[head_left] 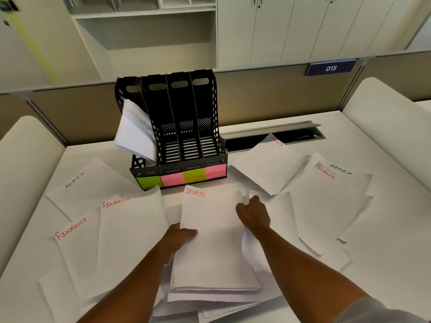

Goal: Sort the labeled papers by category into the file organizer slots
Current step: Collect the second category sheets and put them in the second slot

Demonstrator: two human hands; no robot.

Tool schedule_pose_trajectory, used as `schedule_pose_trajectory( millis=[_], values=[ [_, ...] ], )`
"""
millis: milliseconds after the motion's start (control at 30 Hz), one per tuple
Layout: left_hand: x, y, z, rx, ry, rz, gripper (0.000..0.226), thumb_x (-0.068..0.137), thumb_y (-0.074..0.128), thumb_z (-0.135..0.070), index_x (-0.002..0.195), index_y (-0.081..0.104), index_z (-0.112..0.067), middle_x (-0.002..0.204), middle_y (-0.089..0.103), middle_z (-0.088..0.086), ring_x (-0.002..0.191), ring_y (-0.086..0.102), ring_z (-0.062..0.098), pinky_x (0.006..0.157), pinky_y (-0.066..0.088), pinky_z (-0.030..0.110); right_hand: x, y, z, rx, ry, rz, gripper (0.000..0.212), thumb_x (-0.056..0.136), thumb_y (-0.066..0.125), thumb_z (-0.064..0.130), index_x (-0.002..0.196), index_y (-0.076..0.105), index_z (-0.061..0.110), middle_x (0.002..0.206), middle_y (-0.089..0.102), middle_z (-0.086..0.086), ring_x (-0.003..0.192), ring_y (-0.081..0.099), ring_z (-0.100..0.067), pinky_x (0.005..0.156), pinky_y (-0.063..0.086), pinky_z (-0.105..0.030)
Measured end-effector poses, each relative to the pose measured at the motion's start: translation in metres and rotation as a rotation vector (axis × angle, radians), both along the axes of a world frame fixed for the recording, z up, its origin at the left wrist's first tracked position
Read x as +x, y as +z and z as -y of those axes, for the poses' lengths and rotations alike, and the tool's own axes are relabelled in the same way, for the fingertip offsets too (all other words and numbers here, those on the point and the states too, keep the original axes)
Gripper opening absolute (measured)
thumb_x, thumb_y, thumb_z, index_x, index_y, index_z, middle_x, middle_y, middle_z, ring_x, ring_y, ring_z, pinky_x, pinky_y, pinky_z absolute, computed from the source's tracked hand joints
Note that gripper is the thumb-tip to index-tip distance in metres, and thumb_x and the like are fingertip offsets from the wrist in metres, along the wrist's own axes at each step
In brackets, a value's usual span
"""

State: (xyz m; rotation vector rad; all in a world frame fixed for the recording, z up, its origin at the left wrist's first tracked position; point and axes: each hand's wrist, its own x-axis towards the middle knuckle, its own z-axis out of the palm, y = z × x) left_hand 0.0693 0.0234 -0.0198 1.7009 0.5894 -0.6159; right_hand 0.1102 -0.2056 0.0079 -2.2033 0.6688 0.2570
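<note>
**White SPORTS sheet held at both side edges, its long axis pointing at the organizer**

White paper fills the middle of the desk (pixel 384 264). A stack topped by a sheet headed SPORTS (pixel 210 229) lies directly in front of the person, its long axis running away from the body toward the black file organizer (pixel 177 136) just beyond its top edge. The left hand (pixel 179 238) grips the stack's left edge, thumb on top and fingers curled under. The right hand (pixel 253 214) rests at the right edge, higher up, fingers bent down onto the paper; whether they pinch it cannot be told. Both hands are about equally near.

Coloured notes mark the organizer's four slots. The pink note (pixel 171 179), second from left, is too blurred to read but is probably the SPORTS one, almost straight ahead of the sheet. Only the leftmost slot holds papers (pixel 135 129). Other labelled sheets, FINANCE (pixel 130 229) and ADMIN (pixel 93 190) among them, lie scattered to either side, so sorting looks barely begun.
</note>
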Motion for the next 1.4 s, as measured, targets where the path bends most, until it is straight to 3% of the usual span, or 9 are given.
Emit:
schedule_pose_trajectory(
  millis=[67,200,400,567,633,767,933,1233,1400],
  values=[
    [0.0,0.002,0.002,-0.045,0.011,0.012,0.039,0.086,0.07,-0.023,0.121,0.063,-0.008,0.116,0.069,0.014,0.103,0.065,0.03,0.097,0.05,0.044,0.005,0.007,-0.015,0.164,0.068,-0.005,0.047,0.075,0.05,0.028,0.117,0.051,0.005,0.109,0.063,-0.012,0.099,0.063,-0.032,0.084,0.053,-0.039],
    [0.002,0.01,0.007,-0.158,0.04,-0.03,0.051,0.088,0.06,-0.051,0.125,0.059,-0.016,0.115,0.069,0.01,0.104,0.066,0.031,0.097,0.05,0.049,0.009,0.019,-0.046,0.449,0.246,-0.098,0.038,0.075,0.049,0.014,0.109,0.057,-0.001,0.084,0.064,-0.013,0.065,0.062,-0.024,0.05,0.05,-0.026],
    [0.01,0.016,0.008,-0.053,-0.033,-0.006,0.084,0.077,0.046,-0.078,0.14,0.046,-0.023,0.142,0.051,0.006,0.128,0.048,0.03,0.112,0.033,0.047,0.01,0.023,-0.071,0.526,0.444,-0.281,0.008,0.085,0.051,0.009,0.083,0.057,0.013,0.078,0.072,-0.013,0.07,0.07,-0.025,0.069,0.061,-0.035],
    [0.01,0.01,0.005,-0.015,-0.048,0.105,0.067,0.074,0.067,-0.06,0.123,0.062,-0.015,0.117,0.068,0.006,0.106,0.063,0.024,0.092,0.047,0.036,0.018,0.01,-0.065,0.527,0.358,-0.209,0.021,0.085,0.052,0.006,0.103,0.058,0.014,0.091,0.07,-0.013,0.071,0.068,-0.02,0.063,0.057,-0.028],
    [0.012,0.006,0.005,-0.02,-0.027,0.09,0.06,0.075,0.076,-0.046,0.122,0.063,-0.011,0.112,0.07,0.009,0.103,0.066,0.028,0.093,0.052,0.039,0.024,0.004,-0.057,0.463,0.244,-0.106,0.025,0.083,0.053,0.008,0.107,0.061,0.011,0.098,0.071,-0.012,0.069,0.065,-0.019,0.063,0.054,-0.028],
    [0.014,0.001,0.003,-0.001,-0.016,0.063,0.054,0.075,0.08,-0.037,0.118,0.065,-0.008,0.109,0.071,0.011,0.103,0.066,0.029,0.096,0.052,0.042,0.037,-0.003,-0.029,-0.032,0.089,0.117,0.038,0.079,0.057,0.015,0.117,0.06,0.015,0.115,0.06,-0.005,0.105,0.061,-0.026,0.084,0.047,-0.033],
    [0.018,-0.004,0.003,-0.029,-0.021,0.06,0.049,0.076,0.08,-0.032,0.117,0.066,-0.008,0.107,0.072,0.009,0.099,0.068,0.027,0.09,0.054,0.038,0.051,-0.007,0.001,-0.348,0.033,0.079,0.041,0.079,0.058,0.007,0.12,0.055,0.01,0.12,0.044,-0.013,0.113,0.045,-0.032,0.083,0.048,-0.04],
    [0.024,-0.011,-0.004,-0.075,-0.088,-0.001,0.05,0.078,0.078,-0.034,0.12,0.064,-0.013,0.112,0.072,0.007,0.103,0.067,0.028,0.098,0.05,0.047,0.074,-0.012,0.027,-0.576,0.029,0.148,0.041,0.072,0.071,0.01,0.11,0.055,0.007,0.116,0.041,-0.016,0.104,0.042,-0.034,0.082,0.051,-0.039],
    [0.024,-0.015,-0.005,-0.089,-0.088,-0.021,0.048,0.079,0.077,-0.032,0.121,0.064,-0.013,0.109,0.073,0.005,0.1,0.069,0.025,0.094,0.053,0.041,0.089,-0.01,0.031,-0.629,-0.031,0.12,0.044,0.071,0.064,0.002,0.112,0.051,0.013,0.12,0.037,-0.014,0.105,0.038,-0.033,0.082,0.044,-0.038]
  ],
)
